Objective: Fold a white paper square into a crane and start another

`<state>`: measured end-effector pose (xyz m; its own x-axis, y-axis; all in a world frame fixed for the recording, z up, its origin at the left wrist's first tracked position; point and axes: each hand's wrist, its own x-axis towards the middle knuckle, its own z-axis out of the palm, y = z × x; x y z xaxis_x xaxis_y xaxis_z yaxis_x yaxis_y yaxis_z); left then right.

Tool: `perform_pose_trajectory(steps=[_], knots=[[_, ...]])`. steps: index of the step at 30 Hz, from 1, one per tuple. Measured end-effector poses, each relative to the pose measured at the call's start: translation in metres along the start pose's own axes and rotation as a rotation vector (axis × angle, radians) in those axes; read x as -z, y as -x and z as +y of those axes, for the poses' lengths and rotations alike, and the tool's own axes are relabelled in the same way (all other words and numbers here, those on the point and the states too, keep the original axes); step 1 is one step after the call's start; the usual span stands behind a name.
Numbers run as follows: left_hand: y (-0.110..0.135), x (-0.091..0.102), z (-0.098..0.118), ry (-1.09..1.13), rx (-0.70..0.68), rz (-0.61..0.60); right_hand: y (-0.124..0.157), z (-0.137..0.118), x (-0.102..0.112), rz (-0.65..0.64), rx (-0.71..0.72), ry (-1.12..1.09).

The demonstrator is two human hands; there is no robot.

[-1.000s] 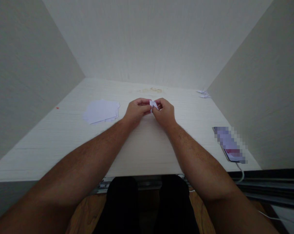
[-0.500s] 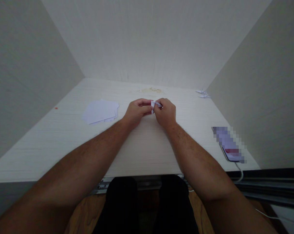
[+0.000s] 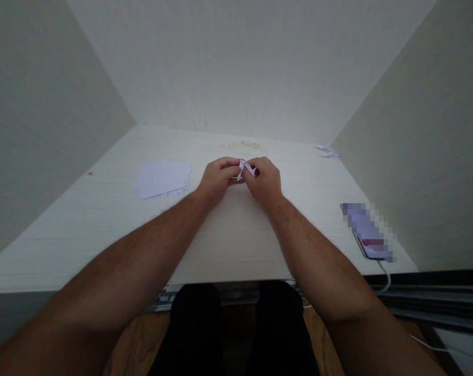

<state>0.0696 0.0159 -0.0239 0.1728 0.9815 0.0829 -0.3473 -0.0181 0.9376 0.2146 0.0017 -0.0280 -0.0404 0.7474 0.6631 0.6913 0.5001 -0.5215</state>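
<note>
A small folded piece of white paper (image 3: 245, 169) is pinched between both hands above the middle of the white desk (image 3: 228, 235). My left hand (image 3: 216, 180) grips its left side with curled fingers. My right hand (image 3: 264, 180) grips its right side, thumb and fingers closed on it. Most of the paper is hidden by the fingers. A loose stack of white paper sheets (image 3: 162, 178) lies on the desk to the left of my left hand.
A phone (image 3: 367, 232) with a white cable lies near the desk's right front edge. Small folded paper pieces (image 3: 327, 151) sit in the far right corner. A yellowish stain (image 3: 244, 144) marks the far desk. White walls close in on three sides.
The folded paper has been turned a little between my fingers and shows a slightly different shape. Both hands stay in the same place.
</note>
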Motion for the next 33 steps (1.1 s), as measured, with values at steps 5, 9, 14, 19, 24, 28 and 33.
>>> perform_pose_trajectory(steps=[5,9,14,19,24,28,33], knots=[[0.004,-0.001,0.002,-0.051,-0.017,-0.059,0.001,0.0,0.002,-0.009,-0.022,0.053],[0.004,0.0,0.0,-0.089,-0.056,-0.11,0.0,0.0,0.003,-0.004,-0.075,0.12],[0.001,0.001,-0.002,-0.21,-0.099,-0.08,-0.001,-0.001,0.003,-0.027,-0.094,0.172],[0.002,-0.002,0.002,-0.366,-0.143,-0.007,-0.001,-0.005,0.005,-0.095,-0.123,0.232],[0.003,-0.001,0.003,-0.502,-0.189,0.05,-0.002,-0.004,0.006,-0.132,-0.187,0.196],[-0.001,0.003,-0.004,-0.562,-0.201,0.078,-0.002,-0.002,0.006,-0.136,-0.266,0.058],[-0.001,0.005,-0.006,-0.707,-0.271,0.112,-0.001,-0.003,0.005,-0.143,-0.306,-0.002]])
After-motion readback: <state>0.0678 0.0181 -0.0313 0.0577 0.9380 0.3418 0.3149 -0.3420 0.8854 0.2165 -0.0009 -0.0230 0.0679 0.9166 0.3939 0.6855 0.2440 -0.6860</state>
